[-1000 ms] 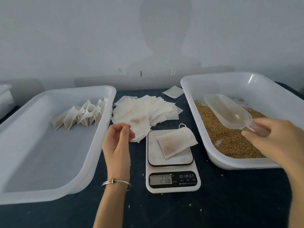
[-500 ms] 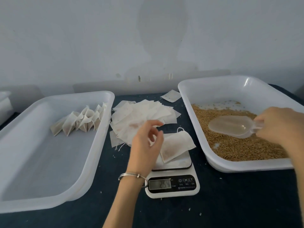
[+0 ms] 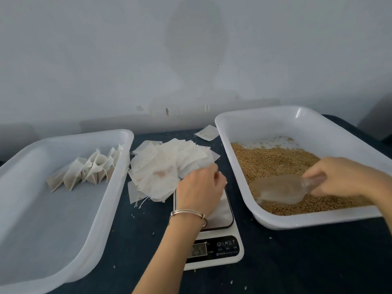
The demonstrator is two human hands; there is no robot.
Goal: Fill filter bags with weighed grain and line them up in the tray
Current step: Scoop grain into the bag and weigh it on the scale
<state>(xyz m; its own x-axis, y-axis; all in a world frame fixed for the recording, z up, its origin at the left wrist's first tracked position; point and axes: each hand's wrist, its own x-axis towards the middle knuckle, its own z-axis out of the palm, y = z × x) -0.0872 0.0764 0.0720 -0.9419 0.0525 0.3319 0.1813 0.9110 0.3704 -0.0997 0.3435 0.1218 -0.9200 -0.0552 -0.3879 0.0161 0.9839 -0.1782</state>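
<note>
In the right tray [image 3: 263, 119], grain [image 3: 273, 160]; right-hand fingers [image 3: 318, 176] grip the scoop [image 3: 277, 188]; left fingers' state unclear.

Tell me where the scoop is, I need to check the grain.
The clear scoop lies low in the grain, near the right tray's front wall, held by the right hand.

The left hand [image 3: 199, 187] covered most of the scale [image 3: 220, 213] platform and whatever lay on it; its fingertips were not visible. The scale's display digits were blurred and unreadable. The left tray [image 3: 63, 262] was cut off by the frame edge. The scoop [image 3: 280, 188] was motion-blurred.
</note>
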